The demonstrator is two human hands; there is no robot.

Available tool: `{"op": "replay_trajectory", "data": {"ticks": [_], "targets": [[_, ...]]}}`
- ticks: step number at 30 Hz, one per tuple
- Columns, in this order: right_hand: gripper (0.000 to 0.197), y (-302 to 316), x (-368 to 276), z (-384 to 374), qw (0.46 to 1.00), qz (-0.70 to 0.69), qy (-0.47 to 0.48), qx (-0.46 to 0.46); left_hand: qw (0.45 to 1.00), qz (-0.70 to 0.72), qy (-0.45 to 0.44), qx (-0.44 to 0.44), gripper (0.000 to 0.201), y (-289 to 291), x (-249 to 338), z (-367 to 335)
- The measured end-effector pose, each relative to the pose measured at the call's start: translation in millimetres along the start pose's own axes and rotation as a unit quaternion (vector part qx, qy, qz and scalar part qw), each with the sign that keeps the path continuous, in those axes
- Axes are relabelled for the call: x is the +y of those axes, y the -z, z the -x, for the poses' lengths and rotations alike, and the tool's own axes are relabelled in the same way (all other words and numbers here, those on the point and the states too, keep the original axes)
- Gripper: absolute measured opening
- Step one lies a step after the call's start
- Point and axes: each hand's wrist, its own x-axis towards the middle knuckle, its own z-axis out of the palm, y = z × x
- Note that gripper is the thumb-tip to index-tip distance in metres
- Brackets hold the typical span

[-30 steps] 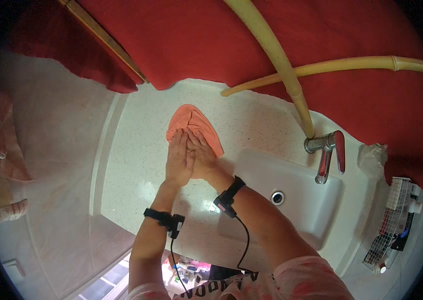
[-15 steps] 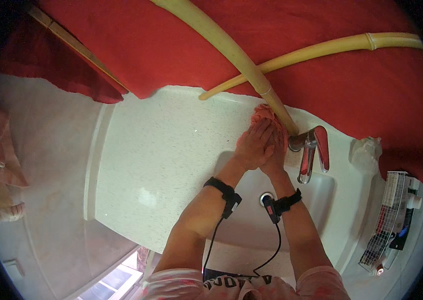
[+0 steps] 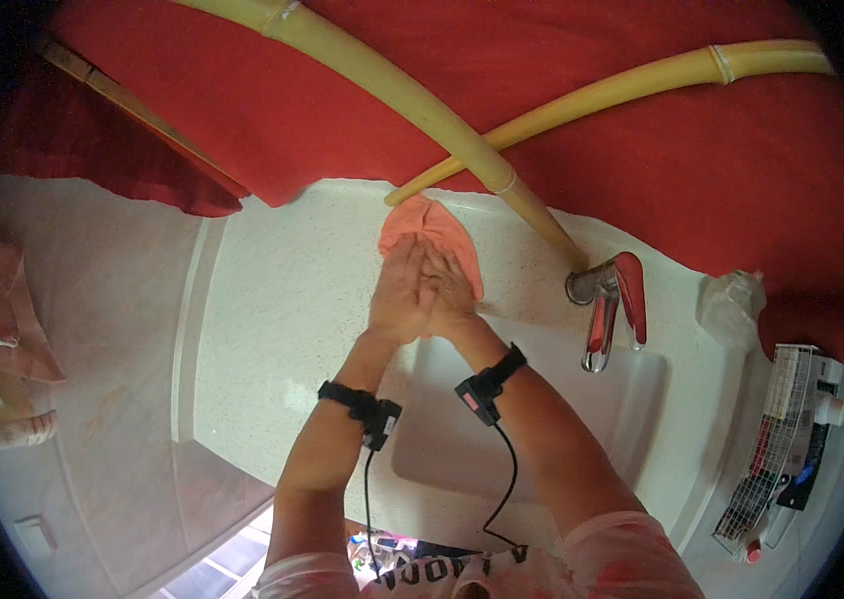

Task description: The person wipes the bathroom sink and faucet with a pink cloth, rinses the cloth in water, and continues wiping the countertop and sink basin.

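Observation:
A salmon-pink cloth point(image 3: 432, 217) lies spread on the white speckled countertop point(image 3: 277, 309), just behind the sink's left part. My left hand point(image 3: 400, 299) lies flat on it with fingers stretched forward. Close against it, my right hand point(image 3: 450, 296) is also flat, its fingers pressing the cloth's near part. The palms' undersides and the covered cloth are hidden. Both wrists carry black straps with small cabled devices. To the right of my hands is the white sink basin point(image 3: 581, 409), partly behind my right forearm.
A chrome faucet point(image 3: 601, 295) stands at the sink's far right. Behind it, a thick bamboo pole point(image 3: 392, 85) crosses a thinner bamboo pole point(image 3: 621, 92) before a red fabric point(image 3: 581, 190). A clear plastic bag point(image 3: 731, 307) and a white wire basket point(image 3: 766, 449) are at the right.
Both hands have moved left with the cloth, from beside the faucet to the countertop left of it. The bunched cloth is now flatter and more spread out.

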Motion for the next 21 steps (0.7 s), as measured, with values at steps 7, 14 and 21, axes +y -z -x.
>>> {"op": "replay_trajectory", "data": {"ticks": [7,14,21], "targets": [[0.085,19.8,87.3,62.4,0.981,0.048,-0.128,0.135,0.99,0.066,-0.11,-0.066,0.058,-44.0,87.1,-50.4],[0.082,27.4,57.7,46.2,0.984,0.046,-0.17,0.02,0.98,0.139,-0.117,-0.076,0.055,-54.3,60.7,-47.2],[0.087,10.2,19.1,-9.5,0.995,-0.008,-0.032,0.099,0.999,0.008,0.0,-0.031,0.056,-3.3,3.9,-30.4]]}}
